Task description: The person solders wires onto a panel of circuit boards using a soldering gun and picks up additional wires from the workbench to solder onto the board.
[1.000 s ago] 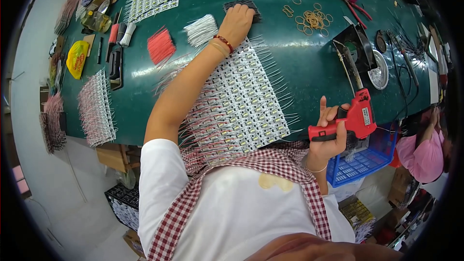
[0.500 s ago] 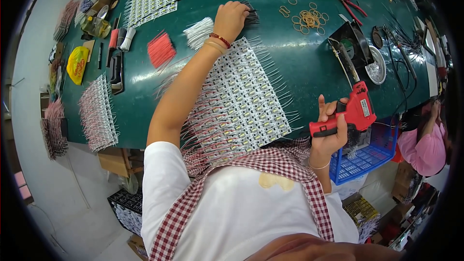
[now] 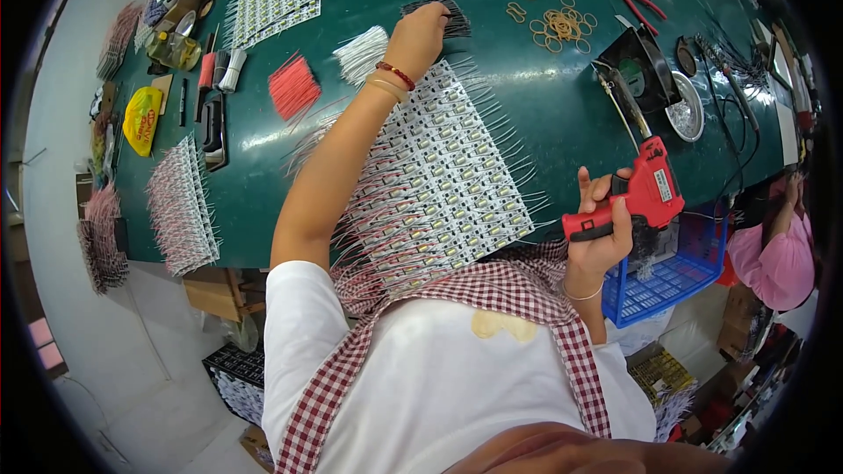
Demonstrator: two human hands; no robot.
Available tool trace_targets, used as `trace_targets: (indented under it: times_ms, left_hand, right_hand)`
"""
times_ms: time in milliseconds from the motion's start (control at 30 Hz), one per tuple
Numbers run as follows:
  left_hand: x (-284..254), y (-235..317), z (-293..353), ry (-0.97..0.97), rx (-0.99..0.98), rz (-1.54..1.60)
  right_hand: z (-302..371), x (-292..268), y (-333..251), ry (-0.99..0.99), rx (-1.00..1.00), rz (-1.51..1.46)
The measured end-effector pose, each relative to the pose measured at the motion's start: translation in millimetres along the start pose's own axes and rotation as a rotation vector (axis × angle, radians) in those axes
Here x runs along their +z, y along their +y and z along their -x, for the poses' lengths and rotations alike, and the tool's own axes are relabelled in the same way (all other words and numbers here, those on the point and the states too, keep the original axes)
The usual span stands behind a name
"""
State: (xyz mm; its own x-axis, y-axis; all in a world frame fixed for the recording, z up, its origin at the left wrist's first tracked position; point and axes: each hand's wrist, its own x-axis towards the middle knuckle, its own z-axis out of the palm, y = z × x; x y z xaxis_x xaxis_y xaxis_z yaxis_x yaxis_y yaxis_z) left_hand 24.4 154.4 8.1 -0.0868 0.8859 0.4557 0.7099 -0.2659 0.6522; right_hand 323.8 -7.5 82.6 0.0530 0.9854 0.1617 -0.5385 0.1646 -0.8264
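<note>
My left hand [image 3: 416,38] reaches across to a pile of short black wires [image 3: 457,21] at the far side of the board. Its fingers are pinched together at the wires; the fingertips are partly hidden. In front of me lies a white circuit-board panel [image 3: 448,175] in rows of small units, with red, white and black wires sticking out along its sides. A red soldering gun [image 3: 657,186] is gripped in my right hand [image 3: 602,219], its metal tip pointing away over the table. White wires [image 3: 361,54] and red wires [image 3: 293,88] lie in piles left of my left hand.
Rubber bands [image 3: 562,26] are scattered at the far right of the panel. A black box-like stand [image 3: 639,68], a metal dish [image 3: 685,110] and red pliers [image 3: 634,4] lie rightward. A blue crate [image 3: 667,285] sits below the table edge. Another person [image 3: 774,254] sits at far right.
My left hand has shifted slightly toward me and left, and more of the black wires show around it. My right hand keeps the soldering gun in nearly the same place.
</note>
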Motion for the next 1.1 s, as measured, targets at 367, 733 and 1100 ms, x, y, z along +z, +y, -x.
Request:
trace_targets:
  times_ms: [367,733,1100]
  left_hand:
    - [12,-19,9,-0.368,0.163,-0.309]
    - [19,54,18,-0.218,-0.178,0.698]
    - [73,91,63,-0.345,-0.219,1.011]
  right_hand:
    - [5,1,-2,-0.033,0.033,-0.013]
    - [0,0,-12,0.031,-0.035,0.022]
    - [-2,-7,-11,0.030,-0.074,0.012]
